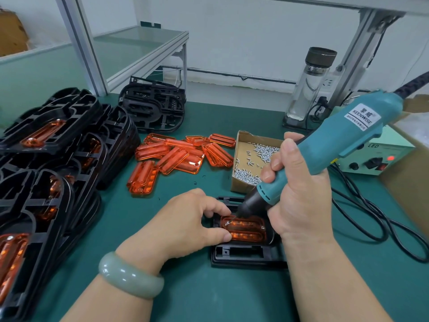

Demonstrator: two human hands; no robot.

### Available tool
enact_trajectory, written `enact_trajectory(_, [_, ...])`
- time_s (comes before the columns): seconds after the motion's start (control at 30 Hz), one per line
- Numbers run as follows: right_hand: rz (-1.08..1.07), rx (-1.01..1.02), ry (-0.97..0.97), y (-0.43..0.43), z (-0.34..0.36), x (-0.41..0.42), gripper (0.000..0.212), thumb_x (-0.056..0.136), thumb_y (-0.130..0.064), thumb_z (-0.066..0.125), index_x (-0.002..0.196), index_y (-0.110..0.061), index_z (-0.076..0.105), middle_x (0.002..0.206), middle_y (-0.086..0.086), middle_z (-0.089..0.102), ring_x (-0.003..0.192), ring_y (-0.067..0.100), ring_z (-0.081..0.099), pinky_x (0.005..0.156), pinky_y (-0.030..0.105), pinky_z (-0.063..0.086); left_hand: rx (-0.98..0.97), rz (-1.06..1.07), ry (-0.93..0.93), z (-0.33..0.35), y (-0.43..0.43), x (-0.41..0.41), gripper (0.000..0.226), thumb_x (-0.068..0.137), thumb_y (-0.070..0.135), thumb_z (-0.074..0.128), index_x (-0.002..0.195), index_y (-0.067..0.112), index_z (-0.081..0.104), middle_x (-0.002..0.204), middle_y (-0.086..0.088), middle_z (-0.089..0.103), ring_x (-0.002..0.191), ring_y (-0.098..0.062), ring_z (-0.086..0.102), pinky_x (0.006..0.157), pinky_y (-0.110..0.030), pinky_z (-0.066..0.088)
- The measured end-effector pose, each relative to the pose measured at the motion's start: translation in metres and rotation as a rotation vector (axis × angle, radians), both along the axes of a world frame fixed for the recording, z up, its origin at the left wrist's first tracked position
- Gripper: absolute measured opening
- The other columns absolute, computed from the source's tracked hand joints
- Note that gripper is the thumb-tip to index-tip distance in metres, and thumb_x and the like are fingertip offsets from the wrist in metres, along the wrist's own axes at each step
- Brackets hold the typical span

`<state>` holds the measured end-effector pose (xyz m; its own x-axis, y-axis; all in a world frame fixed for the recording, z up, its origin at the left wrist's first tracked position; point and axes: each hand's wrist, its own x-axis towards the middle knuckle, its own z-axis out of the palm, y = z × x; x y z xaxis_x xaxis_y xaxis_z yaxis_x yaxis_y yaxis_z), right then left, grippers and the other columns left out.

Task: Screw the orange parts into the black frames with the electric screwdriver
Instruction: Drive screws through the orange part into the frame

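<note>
**A:** Lower centre of the frame; the right hand (294, 194) is wrapping all its fingers round the electric screwdriver (336, 140); the bit is leaning at a slant onto a screw (227, 222) at the left end of the orange part (246, 228).

**B:** That slant is worrying me; the screw is looking tilted, so it could be going in crooked, or the bit could be skidding off and scoring the plastic.

**A:** The left hand (185, 219) is pinching that same end between thumb and curled fingers, pressing the part into the black frame (246, 254); its fingertips are sitting just beside the bit.

**B:** A slip could be catching them; a loosening pinch could be letting the part drift off its hole.
</note>
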<state>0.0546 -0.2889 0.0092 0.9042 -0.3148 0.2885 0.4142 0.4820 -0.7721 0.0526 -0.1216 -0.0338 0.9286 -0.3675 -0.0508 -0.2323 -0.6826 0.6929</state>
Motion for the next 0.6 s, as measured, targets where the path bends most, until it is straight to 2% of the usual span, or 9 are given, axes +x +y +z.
enact_trajectory(0.6, [0.078,-0.126,-0.102,0.0052,0.0049,-0.0091,0.010,0.084,-0.016,0.058,0.094,-0.019,0.057,0.055,-0.005,0.050,0.046,0.013,0.046,0.050,0.023,0.041,0.029,-0.012,-0.028,0.0015,-0.0009,0.0007,0.034,0.063,0.053,0.078,0.093,0.052,0.063,0.088,0.017,0.051,0.079,0.001,0.051,0.077,-0.022,0.045])
